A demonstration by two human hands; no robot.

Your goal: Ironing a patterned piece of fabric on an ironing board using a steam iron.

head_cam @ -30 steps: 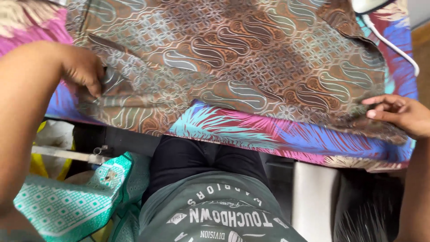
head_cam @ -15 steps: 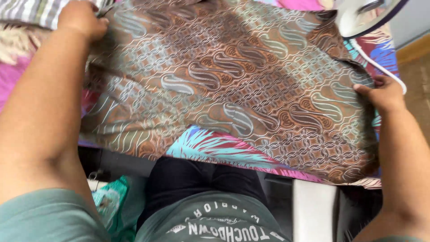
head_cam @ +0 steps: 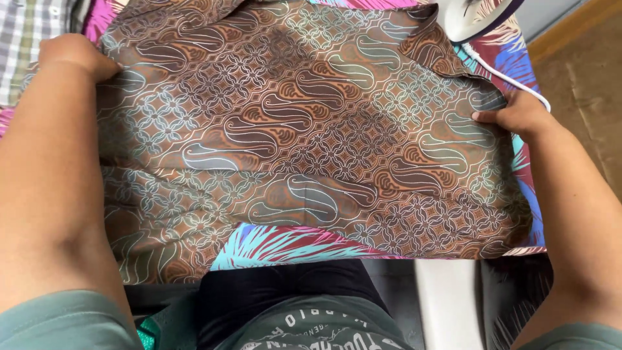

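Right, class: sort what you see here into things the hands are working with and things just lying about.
In use: brown batik shirt, left hand, right hand, ironing board cover with leaf print.

Lying about: iron, its white cord, checked cloth.

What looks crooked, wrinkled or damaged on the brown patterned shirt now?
Nothing stands out. The brown patterned shirt lies flat between the left hand and the right hand; only its near edge hangs off the board cover.

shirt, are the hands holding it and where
Yes: left hand grips the brown patterned shirt at its far left edge, right hand pinches its right edge.
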